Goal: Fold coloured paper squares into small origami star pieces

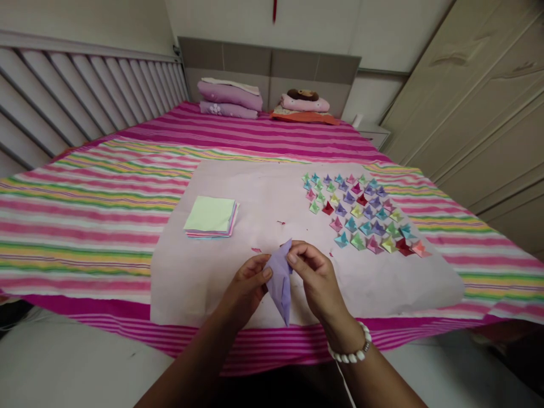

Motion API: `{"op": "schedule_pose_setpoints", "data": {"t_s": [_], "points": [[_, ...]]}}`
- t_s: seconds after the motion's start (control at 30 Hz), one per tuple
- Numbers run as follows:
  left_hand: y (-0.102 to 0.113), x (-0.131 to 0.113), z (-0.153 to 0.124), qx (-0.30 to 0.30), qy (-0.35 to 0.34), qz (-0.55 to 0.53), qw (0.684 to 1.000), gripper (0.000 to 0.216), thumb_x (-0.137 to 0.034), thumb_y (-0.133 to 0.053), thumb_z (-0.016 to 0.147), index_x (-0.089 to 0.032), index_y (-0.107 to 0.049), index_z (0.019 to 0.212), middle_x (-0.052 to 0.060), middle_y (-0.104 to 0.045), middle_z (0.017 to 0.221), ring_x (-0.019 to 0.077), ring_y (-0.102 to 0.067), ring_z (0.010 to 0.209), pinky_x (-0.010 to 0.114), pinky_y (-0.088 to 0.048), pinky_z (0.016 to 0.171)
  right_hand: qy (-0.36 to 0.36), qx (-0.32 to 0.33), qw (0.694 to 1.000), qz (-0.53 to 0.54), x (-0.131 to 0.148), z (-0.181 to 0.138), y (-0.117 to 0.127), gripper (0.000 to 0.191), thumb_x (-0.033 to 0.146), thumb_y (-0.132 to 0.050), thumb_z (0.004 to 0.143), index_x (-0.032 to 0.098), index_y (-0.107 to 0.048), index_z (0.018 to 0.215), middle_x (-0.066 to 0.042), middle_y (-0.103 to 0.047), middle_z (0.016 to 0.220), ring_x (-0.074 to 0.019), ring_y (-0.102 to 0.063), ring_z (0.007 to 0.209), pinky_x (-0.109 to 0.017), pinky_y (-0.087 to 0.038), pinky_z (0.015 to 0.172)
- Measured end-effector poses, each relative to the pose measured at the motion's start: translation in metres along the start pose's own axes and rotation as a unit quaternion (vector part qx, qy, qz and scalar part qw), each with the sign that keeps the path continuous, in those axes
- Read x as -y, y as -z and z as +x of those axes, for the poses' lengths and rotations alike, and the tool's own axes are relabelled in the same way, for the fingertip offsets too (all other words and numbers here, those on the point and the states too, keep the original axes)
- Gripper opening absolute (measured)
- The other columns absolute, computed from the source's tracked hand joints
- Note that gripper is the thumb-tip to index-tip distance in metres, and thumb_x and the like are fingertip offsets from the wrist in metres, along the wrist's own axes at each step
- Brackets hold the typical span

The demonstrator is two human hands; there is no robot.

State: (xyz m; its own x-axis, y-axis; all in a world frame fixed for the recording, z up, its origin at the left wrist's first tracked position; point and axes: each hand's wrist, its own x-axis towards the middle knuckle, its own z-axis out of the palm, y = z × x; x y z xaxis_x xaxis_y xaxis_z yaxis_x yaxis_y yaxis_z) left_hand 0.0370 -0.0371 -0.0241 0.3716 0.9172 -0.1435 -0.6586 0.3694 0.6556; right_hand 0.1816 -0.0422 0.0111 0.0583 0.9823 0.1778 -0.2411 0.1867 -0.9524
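A partly folded sheet of purple origami paper (279,282) is held up between my two hands, above the near edge of a large pale paper sheet (255,192). My left hand (250,280) pinches its left side between thumb and fingers. On the upper right edge, my right hand (313,272) is closed with thumb and fingertips on the paper. A white beaded bracelet (355,352) circles my right wrist. To the left lies a stack of square coloured paper (210,215), pale green on top. Rows of small folded paper boats (361,212) in many colours stand to the right.
Small red scraps (255,250) lie on the pale sheet. Beneath it is a striped bedspread (93,221). Folded purple bedding (229,97) and a pink pile (305,103) rest by the headboard (272,65). White rails (85,85) border the left; a wardrobe (480,102) stands right.
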Motion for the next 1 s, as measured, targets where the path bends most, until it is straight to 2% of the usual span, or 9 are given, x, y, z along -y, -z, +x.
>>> {"op": "schedule_pose_setpoints", "data": {"t_s": [0.13, 0.33, 0.5, 0.7, 0.87, 1.0], "points": [[0.0002, -0.0004, 0.0000, -0.008, 0.005, -0.011, 1.000, 0.027, -0.020, -0.079, 0.065, -0.022, -0.069, 0.091, -0.001, -0.071, 0.086, 0.0143, -0.066, 0.080, 0.024, -0.049, 0.070, -0.008, 0.002, 1.000, -0.003, -0.0002, -0.0001, 0.0000, 0.006, 0.028, -0.069, 0.080, 0.022, -0.067, 0.078, 0.000, -0.061, 0.083, -0.0132, -0.051, 0.073, -0.025, -0.042, 0.066], [-0.0016, -0.0016, 0.0010, -0.015, 0.013, -0.019, 1.000, 0.029, -0.020, -0.080, 0.064, -0.022, -0.069, 0.090, -0.001, -0.072, 0.083, 0.0150, -0.067, 0.081, 0.023, -0.050, 0.069, -0.013, 0.007, 1.000, 0.001, 0.0000, -0.0007, 0.0004, 0.006, 0.028, -0.070, 0.079, 0.022, -0.068, 0.079, 0.000, -0.062, 0.085, -0.0124, -0.052, 0.072, -0.024, -0.043, 0.066], [-0.0013, -0.0015, 0.0003, -0.003, 0.017, -0.018, 1.000, 0.027, -0.021, -0.079, 0.066, -0.022, -0.068, 0.092, -0.001, -0.072, 0.083, 0.0159, -0.068, 0.082, 0.024, -0.051, 0.071, -0.018, 0.009, 1.000, 0.009, 0.0004, -0.0005, 0.0002, 0.005, 0.027, -0.070, 0.078, 0.022, -0.068, 0.078, 0.001, -0.062, 0.082, -0.0122, -0.053, 0.071, -0.024, -0.043, 0.066], [-0.0008, -0.0007, 0.0014, -0.017, 0.015, -0.019, 1.000, 0.029, -0.021, -0.080, 0.065, -0.021, -0.068, 0.092, -0.001, -0.071, 0.081, 0.0132, -0.067, 0.077, 0.021, -0.049, 0.067, -0.035, 0.002, 0.999, 0.011, -0.0008, -0.0012, 0.0009, 0.006, 0.027, -0.070, 0.077, 0.022, -0.067, 0.079, 0.001, -0.062, 0.080, -0.0120, -0.053, 0.069, -0.025, -0.045, 0.065], [-0.0025, 0.0003, 0.0041, -0.027, -0.007, 0.010, 1.000, 0.029, -0.024, -0.079, 0.066, -0.019, -0.068, 0.092, 0.002, -0.071, 0.083, 0.0138, -0.065, 0.076, 0.023, -0.048, 0.069, -0.062, 0.010, 0.998, 0.013, -0.0026, -0.0030, -0.0020, 0.023, 0.022, -0.072, 0.071, 0.023, -0.061, 0.090, 0.004, -0.058, 0.065, -0.0112, -0.050, 0.056, -0.023, -0.042, 0.054], [-0.0036, 0.0032, 0.0056, -0.056, -0.029, 0.091, 0.994, 0.030, -0.028, -0.076, 0.068, -0.017, -0.069, 0.095, 0.002, -0.069, 0.079, 0.0116, -0.060, 0.069, 0.023, -0.046, 0.066, -0.057, 0.001, 0.998, 0.002, -0.0062, -0.0037, -0.0065, 0.031, 0.024, -0.071, 0.069, 0.025, -0.056, 0.096, 0.003, -0.060, 0.068, -0.0141, -0.055, 0.058, -0.026, -0.046, 0.054]]}}
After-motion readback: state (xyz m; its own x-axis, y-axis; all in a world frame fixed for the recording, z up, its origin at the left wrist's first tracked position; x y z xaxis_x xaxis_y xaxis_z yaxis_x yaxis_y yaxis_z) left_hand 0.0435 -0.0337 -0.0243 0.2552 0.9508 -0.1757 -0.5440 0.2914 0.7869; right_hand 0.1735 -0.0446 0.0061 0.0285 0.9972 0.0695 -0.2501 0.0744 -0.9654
